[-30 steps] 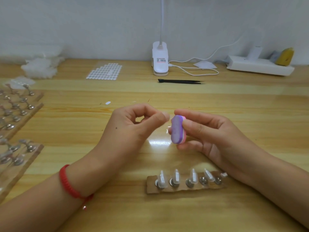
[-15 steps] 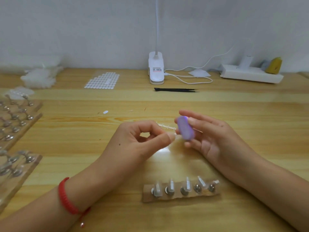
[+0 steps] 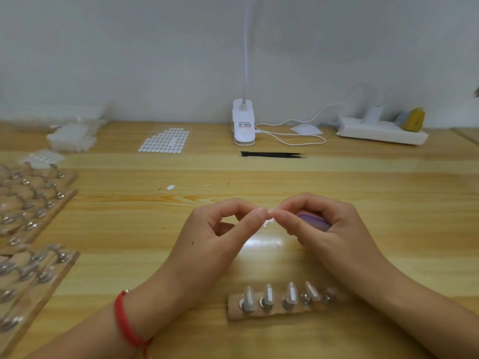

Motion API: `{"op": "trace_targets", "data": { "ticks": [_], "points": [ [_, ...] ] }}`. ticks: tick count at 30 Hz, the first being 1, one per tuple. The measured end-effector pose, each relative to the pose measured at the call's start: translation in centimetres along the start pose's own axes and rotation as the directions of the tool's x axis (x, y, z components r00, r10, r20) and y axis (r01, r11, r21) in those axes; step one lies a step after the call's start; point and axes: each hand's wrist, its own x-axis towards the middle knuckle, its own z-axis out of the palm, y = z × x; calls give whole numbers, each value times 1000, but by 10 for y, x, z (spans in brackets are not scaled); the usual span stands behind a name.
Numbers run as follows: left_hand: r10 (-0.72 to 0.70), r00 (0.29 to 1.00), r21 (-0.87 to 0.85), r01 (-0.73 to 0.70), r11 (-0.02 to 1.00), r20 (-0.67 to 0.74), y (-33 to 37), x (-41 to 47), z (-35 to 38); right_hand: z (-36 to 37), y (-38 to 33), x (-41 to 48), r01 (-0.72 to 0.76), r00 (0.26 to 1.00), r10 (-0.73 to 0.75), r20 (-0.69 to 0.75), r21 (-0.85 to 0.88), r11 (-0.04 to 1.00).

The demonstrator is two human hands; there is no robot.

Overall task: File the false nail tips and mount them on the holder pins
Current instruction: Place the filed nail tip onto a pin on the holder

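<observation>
Bare table [image 3: 388, 203] flanks both hands; holder strip [image 3: 272, 310] blocks the near side.

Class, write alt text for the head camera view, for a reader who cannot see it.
Two hands meet above a wooden table: left hand and right hand pinch a clear nail tip, the right also holding a purple file block. A holder strip lies nearer.

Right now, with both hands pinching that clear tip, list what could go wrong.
1. The clear tip, pinched only between fingertips of the left hand and right hand, may slip and be hard to see on the table.
2. The purple file, tucked in the right hand, could drop onto the holder.
</observation>
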Motion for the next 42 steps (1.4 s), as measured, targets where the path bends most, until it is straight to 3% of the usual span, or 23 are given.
{"op": "trace_targets", "data": {
  "ticks": [5, 10, 17, 19, 22, 25, 27, 31, 37, 42],
  "points": [
    [-60, 998, -39, 60, 997, -5, 0, 2, -2, -2, 4, -1, 138, 990, -142, -9, -180, 974],
    [-144, 989, -54, 143, 988, -23, -4, 2, 0, -3, 4, 2, 305, 946, -323, 12, -369, 878],
    [-235, 965, -70, 244, 967, 119, 1, 3, -6, -10, -3, 3, 473, 855, -495, 156, -625, 620],
    [-235, 962, -75, 248, 966, 141, 1, 3, -6, -10, -7, 2, 474, 853, -497, 161, -639, 606],
    [-218, 967, -115, 234, 966, 133, -1, 3, -7, -14, -18, -1, 373, 927, -338, 163, -495, 785],
    [-245, 967, -188, 255, 949, 72, -4, 7, -8, -44, -37, -6, 255, 916, -79, 394, -419, 871],
    [-260, 964, -195, 265, 944, 51, -6, 9, -8, -65, -49, -11, 221, 858, 73, 508, -494, 841],
    [-249, 966, -117, 255, 960, 65, -9, 8, -5, -78, -58, -23, 162, 828, 262, 495, -660, 734],
    [-239, 970, -101, 242, 965, 40, -7, 6, -3, -66, -56, -32, 41, 890, 312, 332, -741, 670],
    [-228, 973, -73, 230, 971, 35, -6, 5, -1, -54, -60, -37, -67, 900, 378, 217, -788, 612]
  ]
}}
